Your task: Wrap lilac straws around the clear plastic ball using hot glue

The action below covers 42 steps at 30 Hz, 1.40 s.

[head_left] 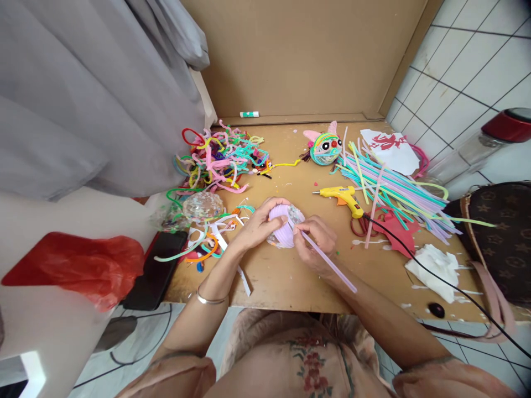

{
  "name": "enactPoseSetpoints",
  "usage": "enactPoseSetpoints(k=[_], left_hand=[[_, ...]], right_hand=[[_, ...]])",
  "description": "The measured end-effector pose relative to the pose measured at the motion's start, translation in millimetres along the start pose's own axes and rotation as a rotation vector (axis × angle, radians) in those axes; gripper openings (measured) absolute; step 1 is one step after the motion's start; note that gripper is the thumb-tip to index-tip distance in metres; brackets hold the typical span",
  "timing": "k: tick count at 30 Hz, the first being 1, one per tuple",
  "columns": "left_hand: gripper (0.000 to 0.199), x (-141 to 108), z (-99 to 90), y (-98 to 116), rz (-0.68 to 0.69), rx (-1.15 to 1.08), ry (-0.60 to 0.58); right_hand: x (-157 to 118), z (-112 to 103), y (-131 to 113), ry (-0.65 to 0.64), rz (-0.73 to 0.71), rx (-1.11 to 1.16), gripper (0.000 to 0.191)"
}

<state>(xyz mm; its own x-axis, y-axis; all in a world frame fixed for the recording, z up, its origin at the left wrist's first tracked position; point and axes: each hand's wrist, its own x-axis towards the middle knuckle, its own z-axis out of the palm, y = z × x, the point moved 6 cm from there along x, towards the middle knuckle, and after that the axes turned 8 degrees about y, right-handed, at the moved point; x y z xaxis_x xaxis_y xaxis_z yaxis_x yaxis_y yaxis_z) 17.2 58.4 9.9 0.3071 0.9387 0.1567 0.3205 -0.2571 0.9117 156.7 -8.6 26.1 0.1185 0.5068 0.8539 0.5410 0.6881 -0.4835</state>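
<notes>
Bare tabletop (286, 290) lies between the forearms. Beyond the left hand (262, 221) and right hand (317, 240), an open lane runs back to the brown panel (307, 61), flanked by tangled pipe cleaners (219, 160) and an eared ball (326, 149); a yellow strand (286, 164) juts into it. To the right, a glue gun (341, 196), its trailing cord (433, 269) and a loose bundle of pipe cleaners (394, 185) bar the way. A clear ball (203, 206) and paper scraps (218, 236) crowd the left.

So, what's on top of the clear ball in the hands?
Lilac rows wrap part of the clear ball; the left hand and right hand cover some, and its underside is hidden.
</notes>
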Motion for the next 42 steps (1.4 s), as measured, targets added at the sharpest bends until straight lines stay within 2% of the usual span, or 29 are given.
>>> enactPoseSetpoints(k=[5,15,30,42], left_hand=[[0.04,-0.5,-0.3,2.7,0.009,0.021,0.007],[0.039,-0.8,0.3,1.6,0.018,0.022,0.011],[0.039,-0.7,1.0,3.2,0.026,0.03,-0.024],[0.047,-3.1,0.5,1.6,0.014,-0.017,-0.039]], right_hand=[[-0.6,1.2,-5.0,0.009,-0.135,-0.051,0.013],[1.8,1.7,-9.8,-0.032,-0.218,-0.104,0.008],[0.8,2.9,-9.2,-0.054,-0.23,-0.113,0.01],[-0.9,3.5,-9.4,-0.034,-0.241,-0.125,0.009]])
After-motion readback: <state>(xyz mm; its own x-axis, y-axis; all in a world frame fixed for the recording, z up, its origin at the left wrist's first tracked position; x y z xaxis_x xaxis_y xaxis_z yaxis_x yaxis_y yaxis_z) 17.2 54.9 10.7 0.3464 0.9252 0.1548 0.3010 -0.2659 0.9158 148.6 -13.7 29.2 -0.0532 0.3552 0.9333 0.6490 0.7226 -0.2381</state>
